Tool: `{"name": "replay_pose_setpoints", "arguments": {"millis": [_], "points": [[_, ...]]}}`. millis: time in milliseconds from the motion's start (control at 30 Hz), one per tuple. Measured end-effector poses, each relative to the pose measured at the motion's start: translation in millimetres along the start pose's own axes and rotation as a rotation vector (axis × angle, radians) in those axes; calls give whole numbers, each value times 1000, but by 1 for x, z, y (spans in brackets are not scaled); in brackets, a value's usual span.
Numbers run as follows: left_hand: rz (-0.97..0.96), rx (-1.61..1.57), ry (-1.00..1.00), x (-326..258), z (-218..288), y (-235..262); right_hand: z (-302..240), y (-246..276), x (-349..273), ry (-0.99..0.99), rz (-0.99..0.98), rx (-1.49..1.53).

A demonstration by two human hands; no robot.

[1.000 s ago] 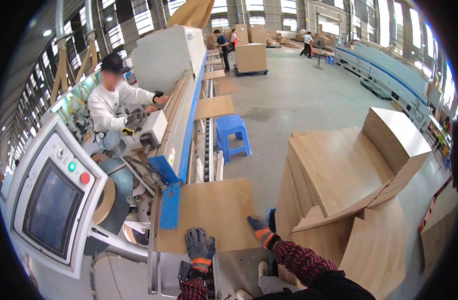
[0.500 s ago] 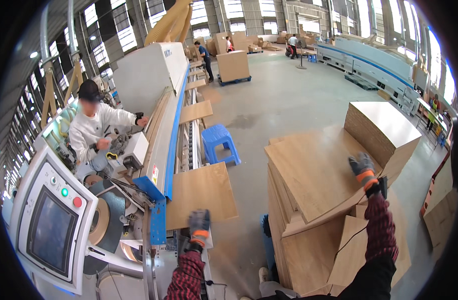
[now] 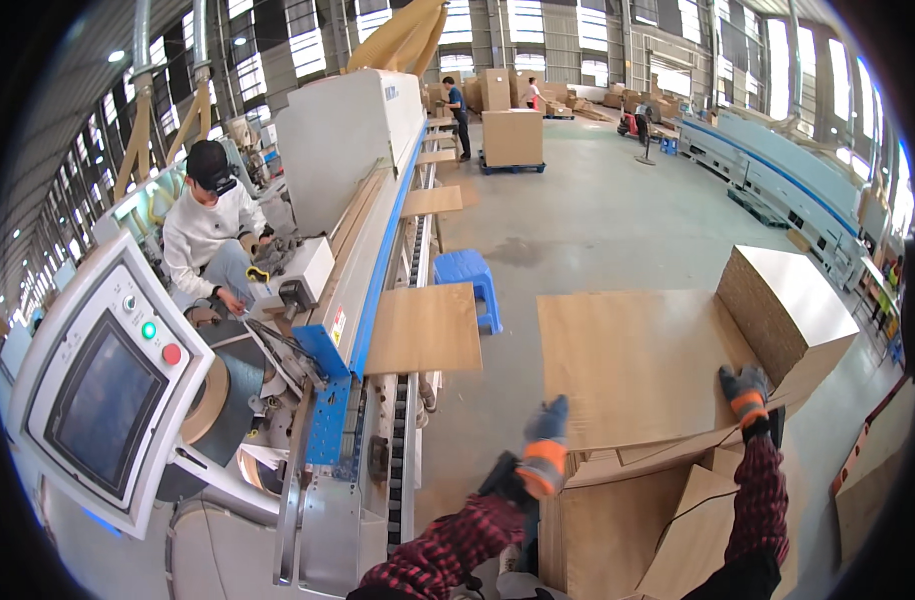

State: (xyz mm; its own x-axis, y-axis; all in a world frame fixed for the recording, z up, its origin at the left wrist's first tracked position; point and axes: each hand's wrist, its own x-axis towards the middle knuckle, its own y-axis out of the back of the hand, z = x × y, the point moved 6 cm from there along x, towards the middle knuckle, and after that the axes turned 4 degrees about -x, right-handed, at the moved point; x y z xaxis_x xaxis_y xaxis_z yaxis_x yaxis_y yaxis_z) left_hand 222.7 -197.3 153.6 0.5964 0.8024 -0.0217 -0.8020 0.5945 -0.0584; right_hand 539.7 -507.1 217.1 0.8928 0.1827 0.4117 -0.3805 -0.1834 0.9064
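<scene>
A wood-grain panel point(image 3: 638, 345) lies on top of a stack of similar boards at my right. At its near right corner rests my right hand point(image 3: 744, 388), in a grey and orange glove, fingers apart on the surface. My left hand point(image 3: 548, 430), gloved the same way, is at the panel's near left corner with fingers stretched out. I cannot tell whether it touches the edge. Another wood panel point(image 3: 425, 328) sticks out from the long edge-banding machine point(image 3: 378, 290) on my left, away from both hands.
A control console point(image 3: 108, 400) with a screen stands at the left. Beyond it a person in white point(image 3: 213, 220) crouches by the machine. A blue stool point(image 3: 468, 275) stands between machine and stack. White-topped boards point(image 3: 788, 300) rise behind the panel. Lower boards point(image 3: 618, 520) lie close in front.
My left hand has left the panel at the machine and come right to the stack. That panel has moved farther along the machine. My right hand has shifted to the top panel's near corner.
</scene>
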Motion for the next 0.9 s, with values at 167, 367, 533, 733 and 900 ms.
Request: {"name": "replay_pose_setpoints", "arguments": {"millis": [167,367,533,733,900], "points": [[-149,-242,88,-63,5,103,5,30,-91,37,-144,245],[199,-496,408,-193,-63,256,-57,57,-226,-138,-808,1000],[586,-213,448,-283,-150,382,-139,63,-311,-90,-1003,1244],[643,1058,129,-327,-82,399,-218,-5,-391,18,-1187,1237],[378,1220,-276,-291,-56,320,-244,-82,-456,-95,-1178,1149]]}}
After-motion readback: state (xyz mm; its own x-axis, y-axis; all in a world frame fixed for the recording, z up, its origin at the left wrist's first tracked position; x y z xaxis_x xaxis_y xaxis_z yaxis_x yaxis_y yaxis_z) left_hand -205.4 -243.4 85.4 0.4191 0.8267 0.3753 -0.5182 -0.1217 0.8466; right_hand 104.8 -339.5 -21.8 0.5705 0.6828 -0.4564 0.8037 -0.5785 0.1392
